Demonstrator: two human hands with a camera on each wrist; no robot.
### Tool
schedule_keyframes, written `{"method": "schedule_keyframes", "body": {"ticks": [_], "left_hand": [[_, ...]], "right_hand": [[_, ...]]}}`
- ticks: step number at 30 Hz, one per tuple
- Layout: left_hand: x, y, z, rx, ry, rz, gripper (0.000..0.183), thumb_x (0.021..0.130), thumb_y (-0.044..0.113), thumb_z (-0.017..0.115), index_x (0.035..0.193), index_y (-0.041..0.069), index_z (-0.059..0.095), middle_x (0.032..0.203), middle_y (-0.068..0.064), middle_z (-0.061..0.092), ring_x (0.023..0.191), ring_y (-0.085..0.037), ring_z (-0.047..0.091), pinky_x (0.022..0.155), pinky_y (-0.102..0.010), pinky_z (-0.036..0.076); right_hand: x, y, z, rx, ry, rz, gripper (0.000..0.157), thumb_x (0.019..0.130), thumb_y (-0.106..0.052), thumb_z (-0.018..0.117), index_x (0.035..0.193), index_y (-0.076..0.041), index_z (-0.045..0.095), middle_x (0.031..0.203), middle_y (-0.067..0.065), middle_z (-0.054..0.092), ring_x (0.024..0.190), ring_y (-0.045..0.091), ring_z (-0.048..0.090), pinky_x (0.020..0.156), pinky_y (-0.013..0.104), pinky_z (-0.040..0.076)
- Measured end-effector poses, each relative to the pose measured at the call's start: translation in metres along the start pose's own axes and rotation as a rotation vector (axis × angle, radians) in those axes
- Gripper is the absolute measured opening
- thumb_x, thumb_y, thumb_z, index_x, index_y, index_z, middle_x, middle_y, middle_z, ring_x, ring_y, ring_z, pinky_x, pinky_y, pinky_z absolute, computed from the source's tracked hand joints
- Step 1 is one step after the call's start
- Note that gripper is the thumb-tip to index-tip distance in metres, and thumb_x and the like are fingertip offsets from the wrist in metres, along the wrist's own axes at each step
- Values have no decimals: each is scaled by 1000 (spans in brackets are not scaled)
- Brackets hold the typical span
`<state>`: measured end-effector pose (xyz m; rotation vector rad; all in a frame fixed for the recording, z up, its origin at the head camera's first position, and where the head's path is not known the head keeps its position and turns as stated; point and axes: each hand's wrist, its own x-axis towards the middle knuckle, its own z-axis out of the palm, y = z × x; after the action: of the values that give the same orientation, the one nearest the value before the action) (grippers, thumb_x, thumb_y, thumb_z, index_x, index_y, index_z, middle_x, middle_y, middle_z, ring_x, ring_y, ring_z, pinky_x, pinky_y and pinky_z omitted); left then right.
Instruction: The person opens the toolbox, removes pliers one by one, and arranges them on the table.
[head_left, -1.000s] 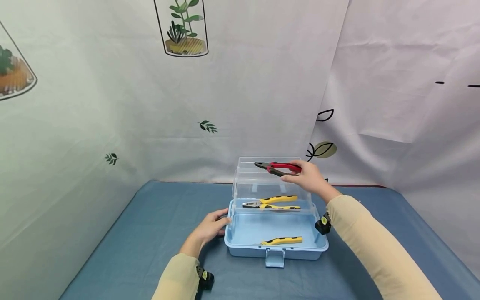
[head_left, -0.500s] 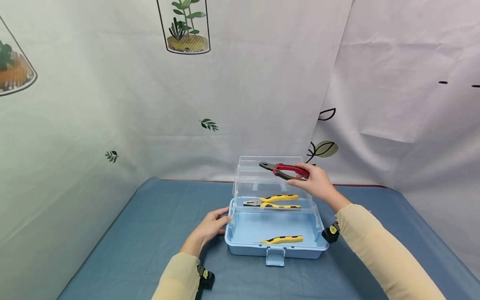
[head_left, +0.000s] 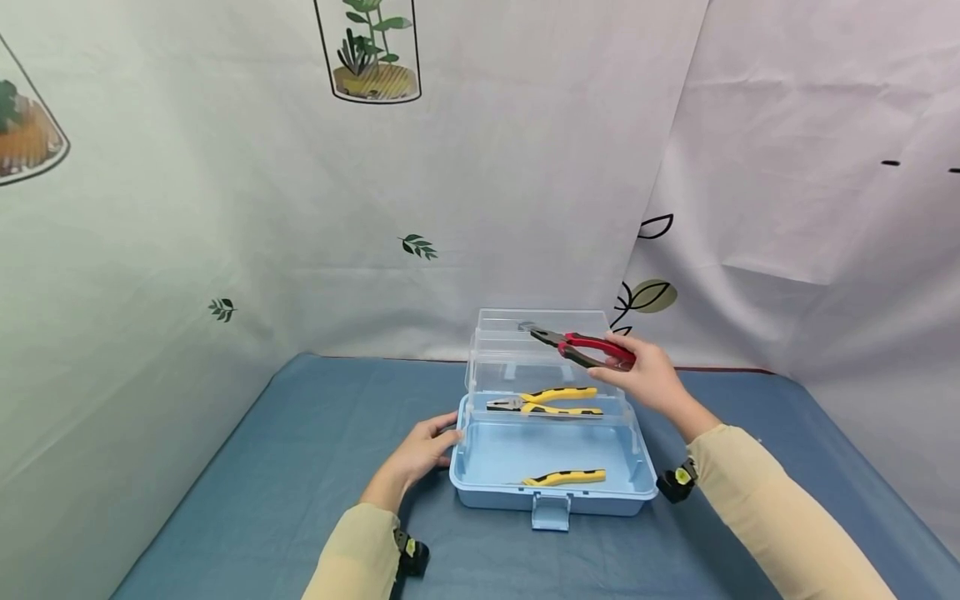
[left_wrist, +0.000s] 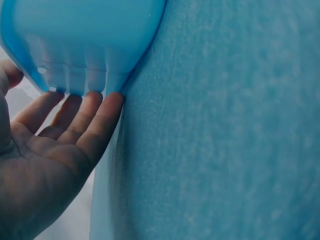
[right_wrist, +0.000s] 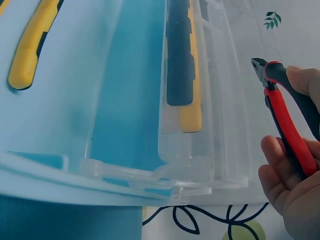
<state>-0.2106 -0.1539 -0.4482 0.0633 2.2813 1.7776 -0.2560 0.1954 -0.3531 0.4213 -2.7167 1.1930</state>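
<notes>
My left hand (head_left: 420,454) grips the left rim of a light blue toolbox (head_left: 495,501), the thumb over the edge and the fingertips against the outer wall in the left wrist view. Above the toolbox's right rear, my right hand (head_left: 648,379) holds pliers with red and black handles (head_left: 600,342), their dark head pointing left. Yellow-handled pliers (head_left: 558,393) lie in a clear raised tray (head_left: 491,371). On the toolbox floor, a yellow and black handle (head_left: 570,477) shows; the rest of that tool is hidden behind the front wall.
An unfastened latch (head_left: 551,512) hangs from the toolbox's front. Blue cloth (head_left: 322,442) covers the table under it. A pale printed curtain (head_left: 480,183) stands behind, and more curtain (head_left: 97,375) runs along the left side.
My right hand has carried the red and black pliers right and slightly down, tilting their handles lower. My left hand keeps its hold on the rim.
</notes>
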Motion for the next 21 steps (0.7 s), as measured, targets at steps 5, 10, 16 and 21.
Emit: {"method": "schedule_keyframes", "body": {"ticks": [5,10,16,21], "left_hand": [[1,-1,0,-9,2,-1,55,93,19,55,144,5,40,144,-24,41,114,-27,56,83,-39,56],[0,-2,1,-19,3,7,55,93,19,55,143,4,40,144,-25,40,114,-28,57,83,-40,56],[0,-1,1,-13,10,1,54,93,19,55,143,4,41,144,-24,40,114,-27,57,82,-39,56],[0,0,1,-13,7,2,55,92,19,54,143,4,41,145,-24,40,114,-27,57,82,-39,56]], "right_hand": [[-7,3,0,-10,23,7,77,79,-39,75,138,1,46,109,21,66,93,27,65,75,37,57],[-14,5,0,-6,48,20,73,79,-37,75,136,0,48,108,19,65,93,27,63,77,38,57],[-22,9,0,-4,78,12,69,79,-38,74,133,-2,50,110,21,64,95,28,63,76,37,57],[-26,11,0,-16,83,33,71,80,-39,74,135,-2,49,111,20,62,97,29,63,77,40,57]]}}
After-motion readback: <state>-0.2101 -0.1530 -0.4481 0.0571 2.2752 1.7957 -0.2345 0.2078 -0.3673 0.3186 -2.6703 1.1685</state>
